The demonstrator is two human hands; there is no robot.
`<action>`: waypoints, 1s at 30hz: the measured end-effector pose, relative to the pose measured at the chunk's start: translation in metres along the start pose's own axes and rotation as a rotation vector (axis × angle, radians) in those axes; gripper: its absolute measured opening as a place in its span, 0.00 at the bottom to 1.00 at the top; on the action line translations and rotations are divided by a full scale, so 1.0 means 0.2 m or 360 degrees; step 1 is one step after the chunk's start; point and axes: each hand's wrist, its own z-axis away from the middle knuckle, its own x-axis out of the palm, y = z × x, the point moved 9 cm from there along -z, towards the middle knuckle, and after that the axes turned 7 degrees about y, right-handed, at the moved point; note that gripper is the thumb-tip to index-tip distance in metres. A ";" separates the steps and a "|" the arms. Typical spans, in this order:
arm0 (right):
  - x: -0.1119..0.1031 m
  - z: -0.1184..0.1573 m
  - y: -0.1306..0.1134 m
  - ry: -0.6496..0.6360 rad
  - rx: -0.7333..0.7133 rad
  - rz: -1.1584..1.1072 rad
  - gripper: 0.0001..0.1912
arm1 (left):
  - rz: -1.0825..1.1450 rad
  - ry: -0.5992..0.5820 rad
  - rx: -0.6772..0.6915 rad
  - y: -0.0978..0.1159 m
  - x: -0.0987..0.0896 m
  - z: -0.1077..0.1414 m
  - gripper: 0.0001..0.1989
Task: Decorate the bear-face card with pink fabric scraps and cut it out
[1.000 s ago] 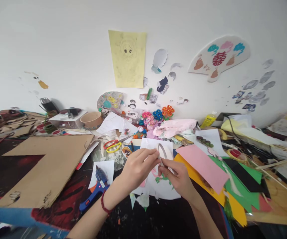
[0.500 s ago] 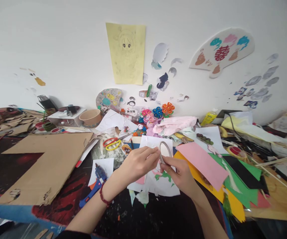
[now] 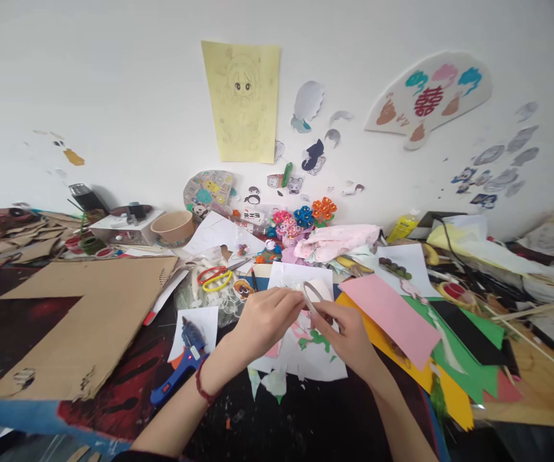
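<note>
My right hand holds a thin roll of tape on edge between thumb and fingers. At the roll's left side, the fingers of my left hand are pinched together against its edge; a loose tape end cannot be made out. Both hands are above a white paper sheet that bears green paper cutouts and pink pieces. A second white sheet lies just behind. Pale paper scraps rest at the front sheet's lower edge.
Cut cardboard and a blue glue gun lie left. Scissors with red and yellow handles rest on a plastic bag. Pink paper, yellow and green sheets are at right. Craft flowers stand against the wall.
The roll has tipped and moved slightly left and down in my right hand. My left fingers stay at its edge, a little further left. The view has shifted slightly.
</note>
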 end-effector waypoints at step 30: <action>0.01 -0.02 0.06 0.0229 -0.0146 0.1004 0.13 | 0.0783 -0.0193 -0.1298 -0.31 0.15 0.21 0.10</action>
